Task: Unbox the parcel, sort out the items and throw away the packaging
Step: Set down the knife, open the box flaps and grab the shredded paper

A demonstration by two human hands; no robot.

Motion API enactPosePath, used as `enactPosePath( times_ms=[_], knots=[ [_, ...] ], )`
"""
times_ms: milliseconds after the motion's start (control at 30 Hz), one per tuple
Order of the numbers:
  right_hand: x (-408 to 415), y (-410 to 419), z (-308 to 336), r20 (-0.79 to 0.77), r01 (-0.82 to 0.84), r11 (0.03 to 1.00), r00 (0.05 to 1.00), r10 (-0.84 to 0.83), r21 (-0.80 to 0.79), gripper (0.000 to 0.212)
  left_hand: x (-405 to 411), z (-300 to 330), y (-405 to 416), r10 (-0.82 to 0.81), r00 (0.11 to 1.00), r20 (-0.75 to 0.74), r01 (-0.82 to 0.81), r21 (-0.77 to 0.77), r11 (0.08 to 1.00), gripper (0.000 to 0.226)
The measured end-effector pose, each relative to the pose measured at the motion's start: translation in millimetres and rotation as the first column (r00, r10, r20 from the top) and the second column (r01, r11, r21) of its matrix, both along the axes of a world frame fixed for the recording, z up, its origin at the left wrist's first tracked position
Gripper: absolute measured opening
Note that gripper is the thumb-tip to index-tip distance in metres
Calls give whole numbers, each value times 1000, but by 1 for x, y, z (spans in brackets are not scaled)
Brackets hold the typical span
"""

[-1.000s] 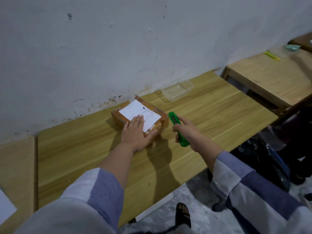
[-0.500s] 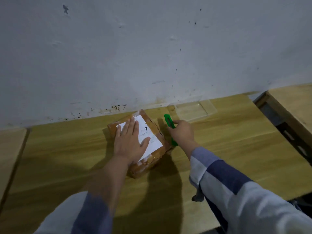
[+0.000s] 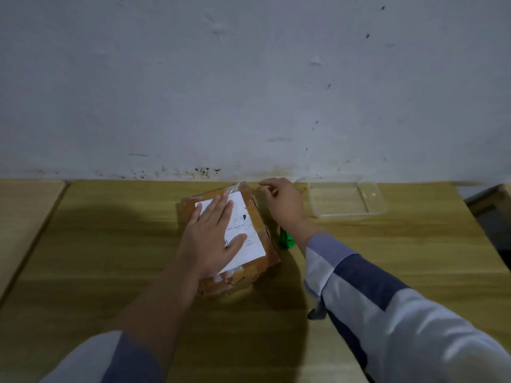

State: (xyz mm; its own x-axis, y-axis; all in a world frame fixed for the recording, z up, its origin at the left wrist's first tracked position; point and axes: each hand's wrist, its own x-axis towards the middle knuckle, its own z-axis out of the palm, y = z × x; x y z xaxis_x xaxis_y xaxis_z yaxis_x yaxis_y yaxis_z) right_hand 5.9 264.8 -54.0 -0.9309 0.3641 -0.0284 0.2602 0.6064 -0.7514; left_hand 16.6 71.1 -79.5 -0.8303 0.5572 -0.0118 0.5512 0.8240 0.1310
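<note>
A brown taped parcel (image 3: 257, 217) with a white shipping label lies on the wooden table (image 3: 387, 258) close to the wall. My left hand (image 3: 213, 239) presses flat on the label, fingers spread. My right hand (image 3: 282, 203) is at the parcel's far right corner, curled around a green box cutter (image 3: 286, 239). Only the cutter's rear end shows, under my wrist. Its blade end is hidden by the hand.
A clear plastic container (image 3: 345, 200) sits against the wall just right of my right hand. The stained white wall (image 3: 249, 92) runs along the table's far edge. A second table surface (image 3: 25, 214) adjoins on the left.
The view has swung to face the wall. My right hand has moved with the cutter along the parcel's right side to its far corner. My left hand stays flat on the label.
</note>
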Motion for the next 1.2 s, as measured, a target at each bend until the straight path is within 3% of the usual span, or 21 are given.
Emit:
enactPosePath(
  times_ms=[133, 300, 500, 633, 800, 1200],
  knots=[
    [-26, -14, 7, -8, -234, 941, 971, 240, -245, 26, -1, 0, -1, -10, 1000, -6, 10, -5, 1000, 80],
    [-40, -12, -1, 66, -292, 911, 944, 324, -292, 25, -3, 2, -2, -29, 1000, -3, 29, 35, 999, 80],
    [-28, -10, -5, 50, -132, 920, 986, 161, -368, 20, -13, 12, -11, -153, 986, 58, 153, 5, 988, 82],
    [-6, -14, -11, 53, 39, 895, 998, -17, -445, 19, -9, 20, -8, -114, 985, 126, 121, -48, 992, 79],
    [35, -36, -15, 89, 247, 787, 967, -240, -565, 23, 12, 30, -27, -64, 987, 150, 72, -46, 996, 63],
    [146, -141, -12, 128, 476, 544, 821, -556, -691, 30, 71, 36, -126, -104, 986, 132, 109, -29, 994, 75]
  ],
)
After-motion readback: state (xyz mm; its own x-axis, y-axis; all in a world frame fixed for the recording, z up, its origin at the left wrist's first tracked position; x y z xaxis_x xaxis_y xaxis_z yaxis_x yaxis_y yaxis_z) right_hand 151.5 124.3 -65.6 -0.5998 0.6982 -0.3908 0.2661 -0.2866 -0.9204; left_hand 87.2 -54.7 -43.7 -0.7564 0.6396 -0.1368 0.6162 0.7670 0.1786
